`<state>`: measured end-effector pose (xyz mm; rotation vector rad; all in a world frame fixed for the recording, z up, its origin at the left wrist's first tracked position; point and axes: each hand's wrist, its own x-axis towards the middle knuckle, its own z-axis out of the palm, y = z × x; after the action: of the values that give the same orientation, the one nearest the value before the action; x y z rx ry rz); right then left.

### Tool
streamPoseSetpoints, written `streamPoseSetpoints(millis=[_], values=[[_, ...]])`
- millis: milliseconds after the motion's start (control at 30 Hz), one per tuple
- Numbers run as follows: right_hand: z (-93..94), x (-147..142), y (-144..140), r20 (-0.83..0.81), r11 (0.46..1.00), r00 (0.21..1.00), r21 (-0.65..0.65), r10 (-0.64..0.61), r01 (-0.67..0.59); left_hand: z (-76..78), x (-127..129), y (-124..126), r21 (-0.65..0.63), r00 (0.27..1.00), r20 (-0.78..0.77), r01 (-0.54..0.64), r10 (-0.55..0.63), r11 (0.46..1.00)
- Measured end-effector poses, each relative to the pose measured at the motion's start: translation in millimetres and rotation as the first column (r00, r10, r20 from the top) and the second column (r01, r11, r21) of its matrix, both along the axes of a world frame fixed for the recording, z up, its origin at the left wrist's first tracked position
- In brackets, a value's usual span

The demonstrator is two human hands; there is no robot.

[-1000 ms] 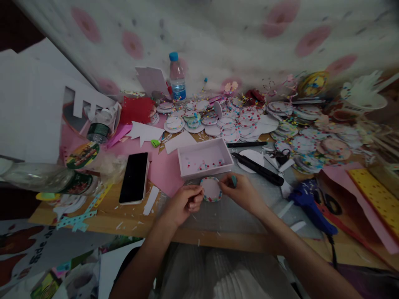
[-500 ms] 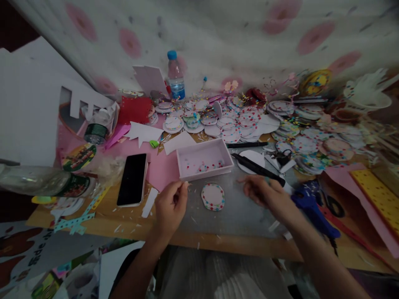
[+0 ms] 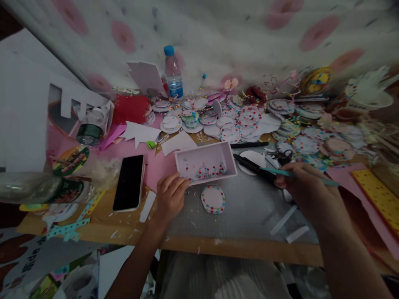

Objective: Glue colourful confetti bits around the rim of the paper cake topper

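Observation:
My left hand (image 3: 171,195) has its fingers curled over the front left corner of a shallow white box (image 3: 202,151). Small red and blue beads (image 3: 208,171) lie inside, mostly along the near side. Between the fingers of my right hand (image 3: 307,187) is a slim teal pen-like tool (image 3: 288,172), its thin tip pointing left over a black tool (image 3: 254,165); its exact kind is unclear. Just in front of the box, a round white disc (image 3: 213,199) lies flat on the grey mat (image 3: 243,216), edged with red and blue dots.
Many decorated discs (image 3: 240,120) are heaped along the back. A phone (image 3: 128,182) lies at left, near a lying bottle (image 3: 40,187). An upright water bottle (image 3: 173,77) stands behind. Paper strips (image 3: 283,220) and a yellow dotted piece (image 3: 375,199) are on the right.
My right hand has moved right and up and now holds the teal tool. My left hand has gone from a pinch beside the box to gripping its corner; the box has shifted slightly.

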<state>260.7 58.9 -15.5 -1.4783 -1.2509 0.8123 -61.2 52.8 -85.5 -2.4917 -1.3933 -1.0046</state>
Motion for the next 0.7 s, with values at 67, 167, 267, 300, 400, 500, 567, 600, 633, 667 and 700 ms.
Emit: streamPoseSetpoints(millis=[67, 167, 267, 300, 400, 500, 567, 600, 633, 667, 700], values=[[-1.5, -4, -1, -0.136, 1.0, 0.99, -0.017, -0.024, 0.022, -2.0, 0, -2, 0.001, 1.0, 0.015, -0.008, 0.008, 1.0], [-2.2, -10, 0, -0.292, 0.996, 0.954, 0.039, -0.07, 0.085, -3.7, 1, -3, 0.007, 1.0, 0.018, -0.015, 0.015, 1.0], [-0.1, -16, 4, -0.326, 0.989, 0.943, 0.1, -0.071, 0.109, -4.5, 1, -2, 0.011, 0.999, 0.019, -0.034, 0.034, 0.999], [0.5, -18, 5, -0.324, 0.989, 0.944, 0.108, -0.061, 0.101, -4.7, 1, -2, 0.008, 0.999, 0.025, -0.04, 0.039, 0.999], [0.1, -22, 6, -0.318, 0.992, 0.948, 0.115, -0.017, 0.057, -4.9, 1, -2, 0.005, 0.998, 0.054, -0.036, 0.035, 0.999], [-2.2, -22, 4, -0.301, 0.99, 0.953, 0.136, 0.011, 0.031, -4.7, 0, -2, 0.0, 0.998, 0.064, -0.022, 0.022, 1.0], [-3.5, -22, 3, -0.281, 0.989, 0.959, 0.147, 0.02, 0.023, -4.2, 0, -3, -0.002, 0.998, 0.061, -0.018, 0.018, 1.0], [-4.0, -22, 2, -0.268, 0.99, 0.963, 0.142, 0.017, 0.022, -3.8, -1, -3, -0.001, 0.998, 0.058, -0.019, 0.019, 1.0], [-4.4, -22, 2, -0.253, 0.991, 0.967, 0.131, 0.013, 0.021, -3.5, -1, -4, 0.002, 0.998, 0.055, -0.023, 0.023, 1.0], [-4.9, -22, 1, -0.233, 0.993, 0.972, 0.118, 0.007, 0.021, -3.2, -1, -4, 0.005, 0.998, 0.05, -0.03, 0.029, 1.0], [-5.4, -22, 1, -0.211, 0.994, 0.978, 0.108, 0.002, 0.021, -3.1, -1, -4, 0.007, 0.998, 0.043, -0.038, 0.037, 0.999]])
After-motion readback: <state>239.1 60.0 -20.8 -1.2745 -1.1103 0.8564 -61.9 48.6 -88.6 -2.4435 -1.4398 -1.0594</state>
